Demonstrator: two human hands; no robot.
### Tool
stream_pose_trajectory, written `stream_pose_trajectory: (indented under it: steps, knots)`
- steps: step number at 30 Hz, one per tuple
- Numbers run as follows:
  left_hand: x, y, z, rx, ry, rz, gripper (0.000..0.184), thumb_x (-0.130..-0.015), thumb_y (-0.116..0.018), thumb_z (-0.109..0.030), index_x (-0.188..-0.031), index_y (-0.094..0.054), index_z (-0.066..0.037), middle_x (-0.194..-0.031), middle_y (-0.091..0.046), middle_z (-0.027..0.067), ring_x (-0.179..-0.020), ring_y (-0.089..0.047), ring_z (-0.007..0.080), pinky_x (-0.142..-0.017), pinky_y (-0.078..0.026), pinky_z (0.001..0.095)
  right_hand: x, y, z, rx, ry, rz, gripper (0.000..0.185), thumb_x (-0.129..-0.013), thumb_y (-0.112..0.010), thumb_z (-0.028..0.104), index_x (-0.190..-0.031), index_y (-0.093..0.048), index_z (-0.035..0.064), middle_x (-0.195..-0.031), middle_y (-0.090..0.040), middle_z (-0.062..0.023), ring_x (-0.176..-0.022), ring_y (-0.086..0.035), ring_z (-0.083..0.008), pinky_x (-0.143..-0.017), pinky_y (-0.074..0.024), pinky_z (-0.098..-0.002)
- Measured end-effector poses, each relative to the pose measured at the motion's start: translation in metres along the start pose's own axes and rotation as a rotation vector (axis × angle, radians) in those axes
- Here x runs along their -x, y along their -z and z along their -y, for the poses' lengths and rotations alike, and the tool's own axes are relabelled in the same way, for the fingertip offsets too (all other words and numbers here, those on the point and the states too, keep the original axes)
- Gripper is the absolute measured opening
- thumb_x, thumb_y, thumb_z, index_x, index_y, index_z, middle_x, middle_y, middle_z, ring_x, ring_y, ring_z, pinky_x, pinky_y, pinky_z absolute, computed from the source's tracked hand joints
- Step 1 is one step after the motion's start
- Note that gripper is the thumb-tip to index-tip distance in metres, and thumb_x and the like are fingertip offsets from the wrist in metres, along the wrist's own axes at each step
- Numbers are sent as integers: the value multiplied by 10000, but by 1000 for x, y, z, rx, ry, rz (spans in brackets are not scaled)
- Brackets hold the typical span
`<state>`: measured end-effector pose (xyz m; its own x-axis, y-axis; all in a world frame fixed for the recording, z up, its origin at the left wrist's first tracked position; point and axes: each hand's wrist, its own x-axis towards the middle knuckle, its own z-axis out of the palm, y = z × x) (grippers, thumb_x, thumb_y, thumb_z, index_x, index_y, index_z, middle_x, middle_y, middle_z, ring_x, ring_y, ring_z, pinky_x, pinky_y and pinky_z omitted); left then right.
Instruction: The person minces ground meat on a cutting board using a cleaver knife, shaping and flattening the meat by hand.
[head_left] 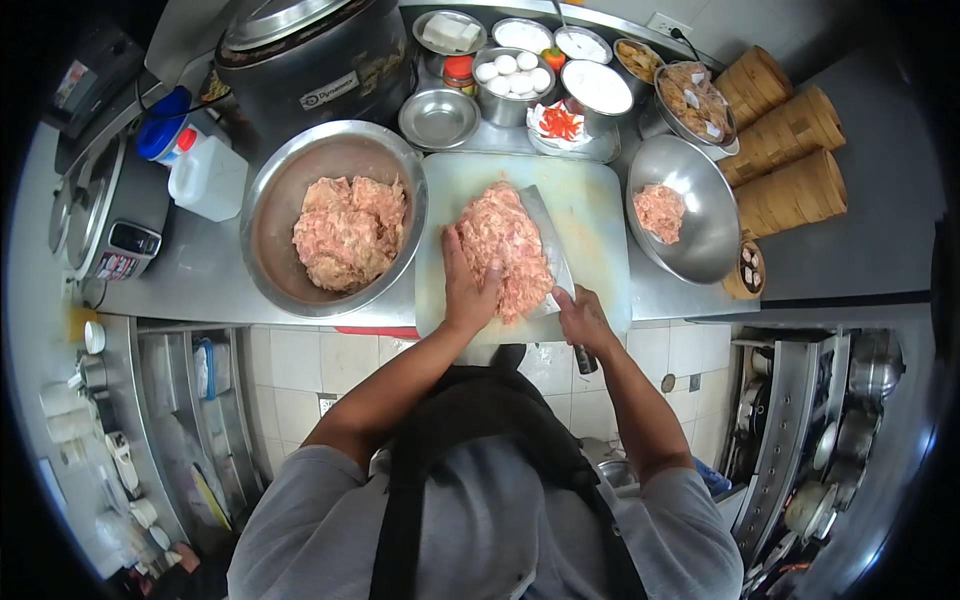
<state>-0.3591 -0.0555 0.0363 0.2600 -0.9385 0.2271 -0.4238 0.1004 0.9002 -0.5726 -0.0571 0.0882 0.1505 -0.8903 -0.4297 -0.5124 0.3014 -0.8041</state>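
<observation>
A mound of ground meat (503, 235) lies on the white cutting board (595, 210) in front of me. My left hand (468, 287) rests against the mound's lower left side, fingers stretched out and thumb spread over the meat. On the other side, my right hand (585, 320) is closed around the handle of a cleaver (546, 232). Its broad blade lies along the right side of the meat, partly hidden by it. To the left, a large metal bowl (268, 240) holds more ground meat. A smaller lump sits in the steel bowl (705, 215) on the right.
Behind the board stand a pot of eggs (514, 78), a plate of red strips (560, 125) and an empty metal bowl (440, 118). Bamboo steamers (790, 135) are stacked at the right. A large dark cooker (320, 70) and a white jug (208, 178) occupy the left.
</observation>
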Motion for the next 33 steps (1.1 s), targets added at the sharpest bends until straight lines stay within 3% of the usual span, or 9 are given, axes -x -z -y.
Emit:
stream_pose_trajectory:
  steps: [3,9,12,14,18,22,24,26,33]
  knots:
    - [1,-14,-5,43,64,-86,873,-946,-576,-375,-1496,-90,99,-1547,-161,317,-1453,-161,439,-1192,-140,461,-19,5,9,42,-73,173,543,-998,-483,457,-1167,-554,-54,-634,-560,-84,-435,-529,-181,-439,-464,-336]
    - [-2,-46,-13,332,105,-278,900,-956,-550,-431,-1508,-59,82,-1566,-137,283,-1455,-183,387,-1184,-164,435,-51,32,31,102,-77,300,450,-998,-489,394,-1161,-565,-18,-653,-580,-112,-465,-546,-205,-490,-482,-360]
    - [-16,-86,-39,531,169,-428,907,-963,-520,-480,-1507,-63,85,-1563,-152,267,-1442,-216,368,-1177,-184,412,-91,73,21,407,625,240,394,-1001,-490,369,-1084,-577,-6,-689,-620,-168,-559,-618,-274,-572,-506,-414]
    - [-28,-107,-57,690,230,-540,913,-967,-498,-515,-1504,-72,88,-1557,-168,257,-1431,-243,355,-1172,-197,391,-77,97,87,772,615,167,355,-999,-490,351,-1037,-578,9,-741,-637,-198,-649,-649,-320,-633,-510,-447]
    - [-9,-83,-62,558,492,-295,877,-962,-528,-469,-1493,-116,95,-1541,-183,283,-1426,-252,361,-1156,-226,385,-73,107,113,1179,751,90,334,-988,-502,348,-900,-576,34,-768,-648,-193,-738,-649,-382,-636,-498,-477]
    - [22,-52,-58,451,624,-232,879,-931,-580,-428,-1474,-147,111,-1503,-232,311,-1425,-251,384,-1148,-241,408,-62,107,100,1210,729,74,288,-989,-488,313,-994,-573,37,-779,-653,-168,-723,-669,-364,-656,-519,-466]
    - [32,-35,-58,241,425,-221,879,-893,-627,-434,-1460,-202,86,-1489,-269,287,-1420,-252,399,-1144,-231,472,-48,110,97,1144,724,33,282,-976,-512,306,-947,-586,36,-760,-641,-171,-693,-659,-366,-632,-514,-466]
    - [18,-13,-72,-139,-14,-120,861,-845,-683,-462,-1446,-302,23,-1490,-302,222,-1409,-261,410,-1136,-208,575,-38,114,95,1079,705,-15,286,-967,-529,308,-909,-595,36,-750,-634,-173,-678,-653,-370,-624,-510,-472]
    - [-48,-3,-60,-717,-440,347,950,-698,-712,-652,-1351,-472,-5,-1436,-397,193,-1409,-266,399,-1147,-126,633,15,132,92,755,524,-243,295,-957,-567,296,-820,-587,36,-693,-630,-193,-664,-631,-399,-625,-485,-488]
